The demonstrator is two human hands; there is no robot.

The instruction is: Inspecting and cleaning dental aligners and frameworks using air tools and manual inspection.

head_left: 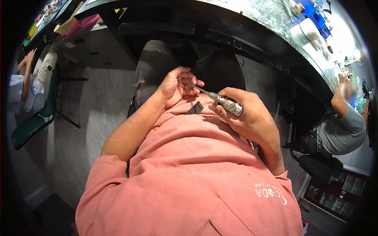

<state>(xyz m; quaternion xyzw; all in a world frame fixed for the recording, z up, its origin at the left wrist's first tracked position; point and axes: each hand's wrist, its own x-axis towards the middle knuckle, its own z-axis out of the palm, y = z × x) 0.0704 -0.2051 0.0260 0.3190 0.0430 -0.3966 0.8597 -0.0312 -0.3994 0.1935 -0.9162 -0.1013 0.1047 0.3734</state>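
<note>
Above my lap, my left hand (176, 87) is turned palm up with its fingers curled round a small clear curved piece (183, 78), which looks like a plastic dental aligner. Fingers hide part of it. My right hand (248, 110) grips a silver rotary handpiece (228, 104) much like a pen. Its thin shank points left, with the tip at or very near the clear piece; whether they touch I cannot tell. Below the handpiece, a small dark wedge-shaped thing (195, 108) with a ridged end lies against my pink top.
A dusty bench (252, 11) runs along the far side, with a white tub (305, 32) and blue containers (314, 11) at its right. One person (29, 86) sits at the left by a green chair (33, 128); another (342, 126) works at the right. A pink tray (84, 23) stands far left.
</note>
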